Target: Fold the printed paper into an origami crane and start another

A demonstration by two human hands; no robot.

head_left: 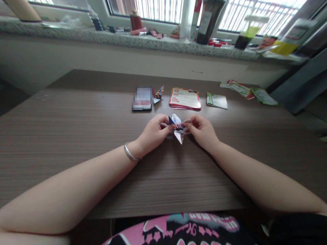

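A small folded paper figure (177, 128), printed in blue, red and white, is held just above the brown wooden table (76, 136) at its middle. My left hand (154, 131), with a silver bangle on the wrist, pinches the figure's left side. My right hand (200, 130) pinches its right side. Both hands have their fingers closed on the paper, and a pointed flap hangs down between them.
Behind the hands lie a dark phone (142, 98), another folded paper figure (158, 94), a stack of red-and-white leaflets (185, 99) and a green-white booklet (217, 100). More leaflets (242, 89) lie at the far right. A stone windowsill (114, 37) holds bottles and clutter.
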